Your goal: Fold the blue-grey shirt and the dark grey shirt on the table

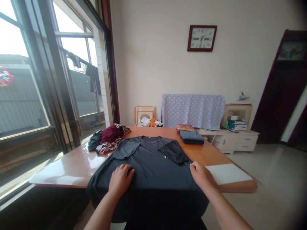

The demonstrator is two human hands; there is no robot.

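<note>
Hands: two, both the person's own, bare, with forearms coming in from the bottom of the view.
Left hand: the left hand (pixel 120 180) lies open and palm down on the T-shirt, its fingers slightly curved.
Right hand: the right hand (pixel 202 175) is partly closed at the shirt's right edge; whether its fingertips (pixel 192 165) pinch the cloth is hard to make out.
Held thing: one dark short-sleeved T-shirt (pixel 153 166) lies front up between the hands, under the left one, collar away from the person.
Sleeves: two, a left-side sleeve (pixel 126 149) and a right-side sleeve (pixel 173 151), both folded in across the chest, apart from each other.
Hidden: the shirt's lower part hangs over the near edge of the table, dark and cut off by the frame.
Table: one orange wooden table (pixel 206 156) carries the shirt.
White sheet: one (pixel 227 173), just beside the right hand.
Folded stacks: two touching, a striped stack (pixel 185 127) on a dark blue stack (pixel 191 136), beyond the shirt.
Loose pile: one heap of mixed clothes (pixel 107 137), touching the shirt's far left; its pieces are hard to count.
Behind: one polka-dot cloth (pixel 193 111), one wall clock (pixel 202 38).
</note>
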